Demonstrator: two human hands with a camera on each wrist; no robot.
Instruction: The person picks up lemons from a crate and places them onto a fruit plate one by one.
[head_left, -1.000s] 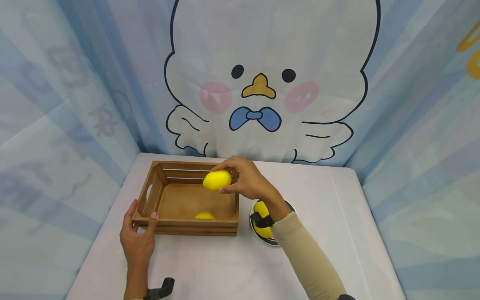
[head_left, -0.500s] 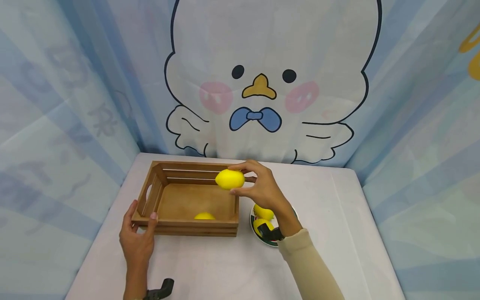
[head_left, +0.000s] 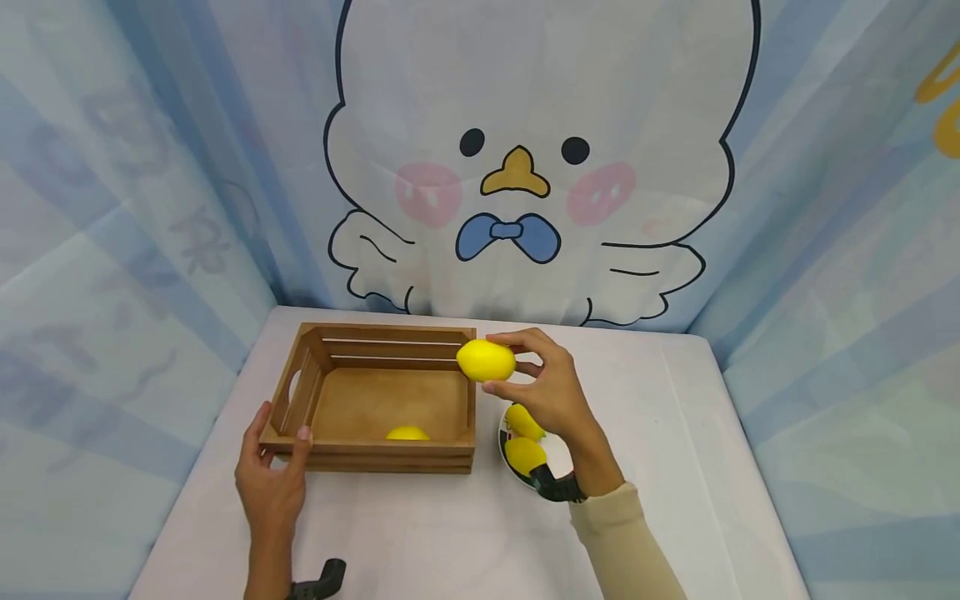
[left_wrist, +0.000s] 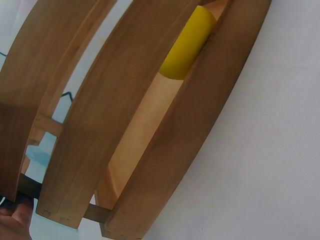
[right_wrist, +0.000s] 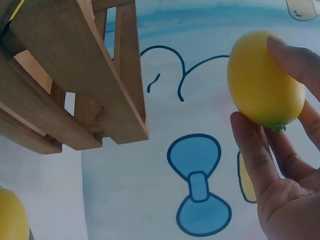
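Between thumb and fingers my right hand (head_left: pixel 551 383) pinches a yellow lemon (head_left: pixel 486 360), held up at the right end of a slatted wooden crate (head_left: pixel 390 458). The right wrist view shows this lemon (right_wrist: pixel 265 80) with its green stem end toward the palm. My left hand (head_left: pixel 273 475) grips the crate's front left corner, thumb over the rim. Inside the crate, against the front wall, another lemon (head_left: pixel 408 433) shows only its top; through the slats in the left wrist view the same lemon (left_wrist: pixel 189 45) appears.
Right of the crate stands a round plate (head_left: pixel 558 454) with a dark patterned rim, partly under my right wrist. Two lemons (head_left: pixel 525 457) show on it. A white cloth covers the table (head_left: pixel 420 533); printed curtains (head_left: pixel 510 275) rise behind and at both sides.
My right hand has moved right with the lemon, from over the crate's inside to its right end. The plate's lemons show more now. My left hand stays on the crate corner.
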